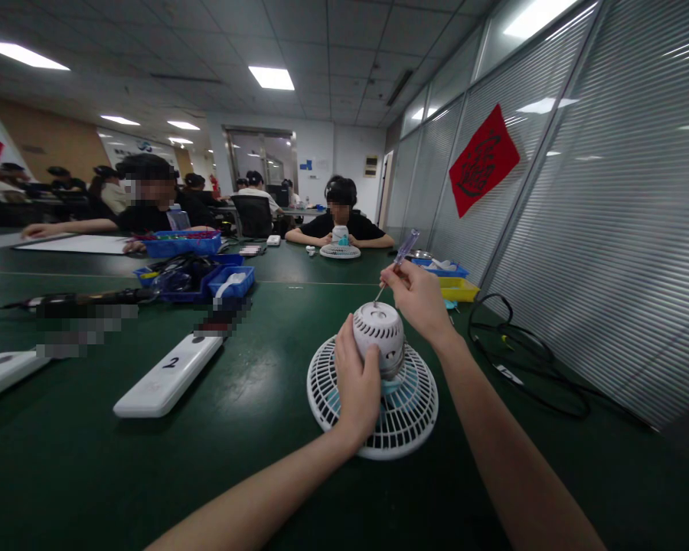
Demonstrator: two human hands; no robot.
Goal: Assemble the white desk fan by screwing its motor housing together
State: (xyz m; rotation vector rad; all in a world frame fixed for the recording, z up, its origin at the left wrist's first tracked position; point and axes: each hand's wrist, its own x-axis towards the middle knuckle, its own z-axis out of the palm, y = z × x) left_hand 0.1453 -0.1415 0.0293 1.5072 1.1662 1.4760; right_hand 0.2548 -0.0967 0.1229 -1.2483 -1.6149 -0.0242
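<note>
A small white fan point(379, 325) lies face down on the green table, its round grille point(328, 383) flat against the top and its motor housing pointing up. Pale blue blades show through the grille bars. My left hand point(359, 383) is wrapped around the near left side of the housing. In my right hand point(418, 295) is a screwdriver point(406, 245) with a clear purple handle, gripped low near the shaft. Its shaft slants down to the left, and the tip meets the top of the housing. Whether a screw sits under the tip is too small to tell.
Blue bins point(198, 275) with cables and parts stand at the left back. A white device marked 2 point(169, 375) lies left of the fan. To the right are a yellow bin point(458, 288) and a coiled black cable point(528, 352). Across the table a person point(340, 222) sits behind another fan.
</note>
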